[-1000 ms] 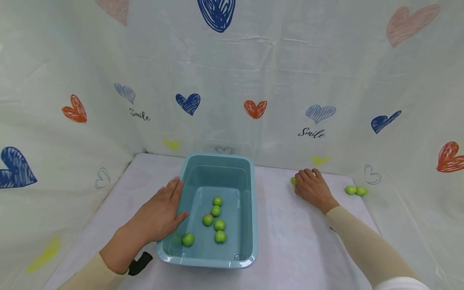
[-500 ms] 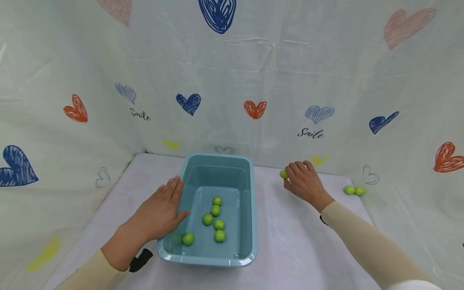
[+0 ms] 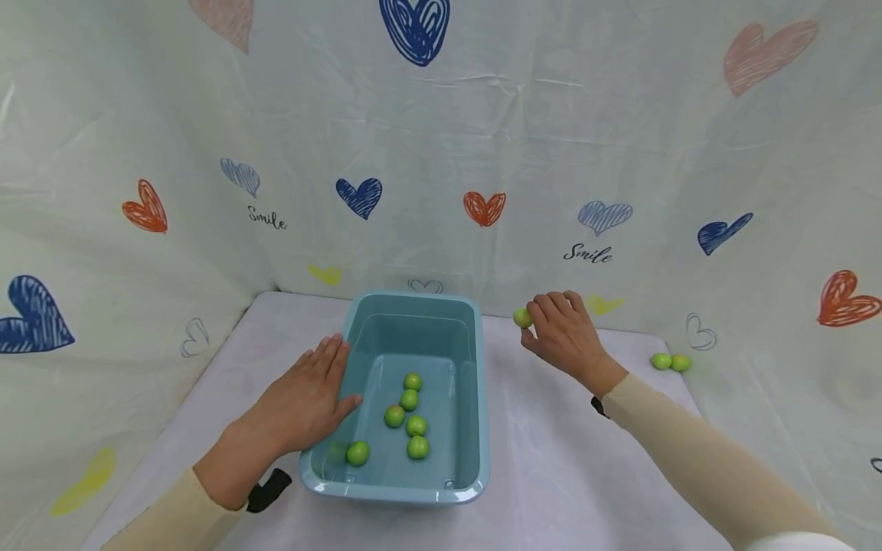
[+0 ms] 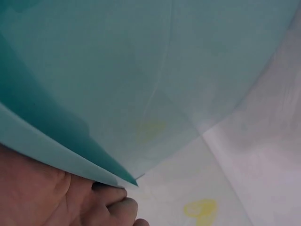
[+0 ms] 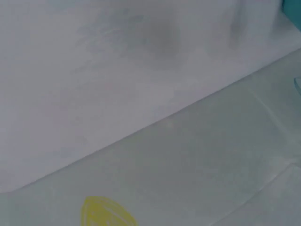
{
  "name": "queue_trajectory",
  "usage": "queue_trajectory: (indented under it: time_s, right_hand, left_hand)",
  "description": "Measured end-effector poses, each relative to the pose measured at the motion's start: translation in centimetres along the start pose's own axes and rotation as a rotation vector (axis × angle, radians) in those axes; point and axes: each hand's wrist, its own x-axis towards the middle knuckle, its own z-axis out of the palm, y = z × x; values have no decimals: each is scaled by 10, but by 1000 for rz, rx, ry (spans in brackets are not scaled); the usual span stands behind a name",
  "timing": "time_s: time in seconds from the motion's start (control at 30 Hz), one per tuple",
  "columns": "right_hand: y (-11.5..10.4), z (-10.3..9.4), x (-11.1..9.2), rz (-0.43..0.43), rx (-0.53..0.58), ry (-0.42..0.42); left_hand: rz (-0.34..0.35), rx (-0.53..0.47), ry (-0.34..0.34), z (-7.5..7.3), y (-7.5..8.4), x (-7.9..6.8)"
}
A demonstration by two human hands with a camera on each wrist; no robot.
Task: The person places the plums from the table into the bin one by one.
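Note:
In the head view my right hand (image 3: pixel 566 337) pinches a small round green fruit (image 3: pixel 523 318) between fingertips and thumb, above the table's back edge. The hand and the fruit do not show in the right wrist view. My left hand (image 3: pixel 299 402) lies along the left rim of a blue plastic basin (image 3: pixel 484 398), fingers straight and thumb reaching over the rim. In the left wrist view its fingers (image 4: pixel 110 207) are beside the rim's outer side. Inside the basin several green fruits (image 3: pixel 394 416) are spread over the bottom.
Two more green fruits (image 3: pixel 671 362) lie side by side at the table's right back corner. The white-covered table (image 3: pixel 544 459) meets a pale curtain (image 3: pixel 441 138) printed with hearts at the back and sides.
My right hand has moved left and up from the table with the green fruit, toward the basin. The left hand and the basin have stayed in place.

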Motion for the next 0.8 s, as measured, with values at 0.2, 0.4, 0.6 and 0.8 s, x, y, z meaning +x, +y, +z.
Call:
queue_trajectory:
  time_s: [0.2, 0.4, 0.6, 0.8]
  right_hand:
    - [-18, -20, 25, 72, 83, 31]
    - [-46, -40, 49, 62, 150, 37]
    - [-78, -56, 67, 7, 258, 33]
    - [-109, -63, 77, -65, 323, -42]
  left_hand:
    - [-3, -5, -6, 1, 0, 0]
    - [-1, 19, 2, 2, 1, 1]
    - [-11, 30, -4, 2, 4, 1]
    - [-18, 28, 2, 3, 4, 1]
